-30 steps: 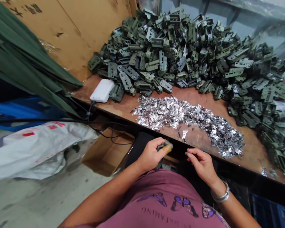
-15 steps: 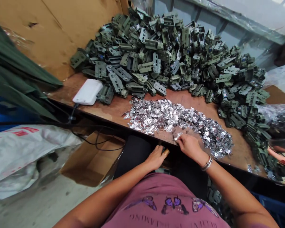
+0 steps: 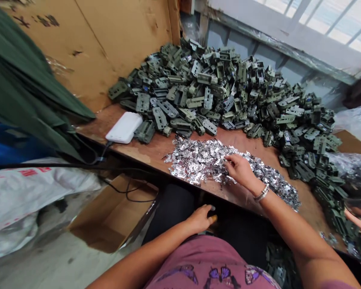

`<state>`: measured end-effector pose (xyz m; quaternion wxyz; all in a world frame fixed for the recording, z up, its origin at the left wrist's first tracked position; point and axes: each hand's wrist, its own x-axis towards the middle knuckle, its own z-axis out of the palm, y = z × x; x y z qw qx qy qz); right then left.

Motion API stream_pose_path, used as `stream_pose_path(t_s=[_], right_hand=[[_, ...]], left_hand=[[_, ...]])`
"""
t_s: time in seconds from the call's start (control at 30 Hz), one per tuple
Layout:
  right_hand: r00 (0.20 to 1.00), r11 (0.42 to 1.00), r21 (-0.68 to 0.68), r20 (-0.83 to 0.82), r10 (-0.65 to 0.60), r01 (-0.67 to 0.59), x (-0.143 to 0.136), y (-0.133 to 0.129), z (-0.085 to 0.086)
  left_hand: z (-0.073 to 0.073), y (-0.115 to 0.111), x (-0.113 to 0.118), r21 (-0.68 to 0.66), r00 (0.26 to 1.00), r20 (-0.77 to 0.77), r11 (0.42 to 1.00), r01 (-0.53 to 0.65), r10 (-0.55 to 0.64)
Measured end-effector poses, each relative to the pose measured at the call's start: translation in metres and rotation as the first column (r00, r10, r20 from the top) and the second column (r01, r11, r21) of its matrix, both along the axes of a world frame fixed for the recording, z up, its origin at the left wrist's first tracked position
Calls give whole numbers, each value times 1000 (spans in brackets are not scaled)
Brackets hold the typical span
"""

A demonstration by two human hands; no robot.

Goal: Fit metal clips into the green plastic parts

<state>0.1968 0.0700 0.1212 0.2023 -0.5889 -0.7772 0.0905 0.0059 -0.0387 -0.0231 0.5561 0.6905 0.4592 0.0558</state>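
Note:
My right hand, with a metal bracelet at its wrist, reaches over a heap of small shiny stamped metal pieces on the brown tabletop. Its fingertips touch the heap, with a gap between thumb and forefinger; no piece shows in them. Below the table's front edge, over my lap, is my left hand. Its thumb and forefinger are apart, and nothing held is visible. Something yellowish covers the thumb tip, and the forefinger tip looks grey. The other fingers are partly hidden.
A large pile of dark green slotted housings covers the back and right of the tabletop. A white box-shaped device with a cable lies at left. Beneath stand an open cardboard box and a white sack.
My right hand has moved from the table's front edge up into the metal heap, and its pinch has loosened. My left hand stays over my lap. The camera view has shifted.

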Motion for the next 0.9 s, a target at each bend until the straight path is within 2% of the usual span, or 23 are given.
stream_pose_path(t_s=[0.13,0.23,0.33,0.4,0.5,0.6,0.63,0.67,0.7,0.73,0.8,0.83,0.9], right_hand=[[988,991,4,77,-136,137,-36,86,6],[967,970,-87,140,-215,228,-56,137,2],[963,954,-154,123,-238,256,-60,163,3],[966,950,-178,77,-245,256,-53,163,9],[971,948,-217,0,-239,233,-35,133,25],[970,932,-336,-148,-195,136,-25,63,33],[917,898,-441,-357,-177,2,-25,33,33],[829,850,-509,-528,-185,-134,-27,3,32],[747,812,-537,-631,-207,-229,-30,-27,30],[708,770,-552,-679,-192,-321,-32,-54,27],[726,777,-525,-675,-131,-348,-31,-99,20],[752,788,-524,-648,-122,-324,-26,-115,17],[800,833,-526,-568,-191,-175,-4,-134,8]], left_hand=[[22,-5,-7,-64,997,72,998,16,-12],[50,-8,-19,-115,987,161,993,14,4],[83,-6,-34,-251,942,314,967,-40,120],[101,0,-43,-297,911,370,952,-71,183],[115,11,-51,-392,806,505,914,-104,308],[121,21,-47,-502,632,591,842,-198,501],[122,24,-43,-530,575,607,818,-223,549],[124,25,-38,-551,528,621,802,-232,579],[126,26,-33,-568,498,633,792,-222,593],[128,25,-27,-588,490,637,786,-191,595],[131,22,-16,-628,523,619,769,-120,586],[131,20,-11,-640,550,601,762,-103,579],[131,15,-3,-635,601,563,762,-125,567]])
